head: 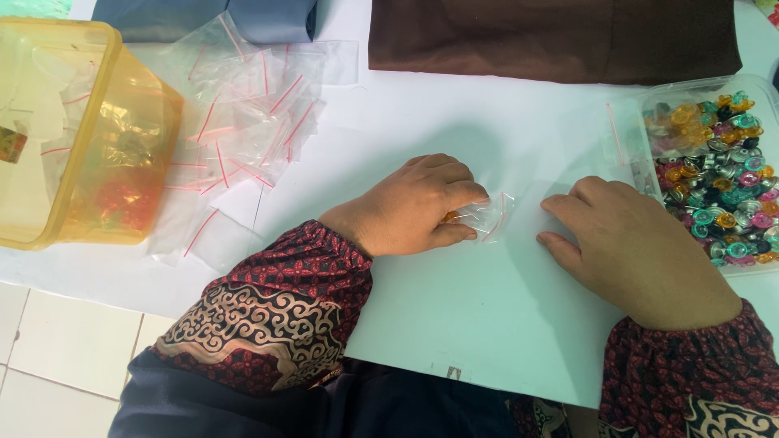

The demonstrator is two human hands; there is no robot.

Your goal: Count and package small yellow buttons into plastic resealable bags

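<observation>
My left hand (414, 207) rests on the white sheet (454, 324) and pinches a small clear zip bag (487, 215) with a red seal line; an orange bit shows inside it, under my fingers. My right hand (629, 243) lies palm down just right of the bag, fingers curled and apart from it, holding nothing that I can see. A clear tray (649, 105) of several small colourful metallic pieces (722, 178) sits right beside that hand.
A pile of empty clear zip bags (243, 122) with red strips lies at the upper left. A yellow translucent tub (130, 138) holding filled bags stands at the far left. Brown cloth (552, 36) and blue cloth (203, 16) lie along the far edge. White floor tiles (49, 365) show at the lower left.
</observation>
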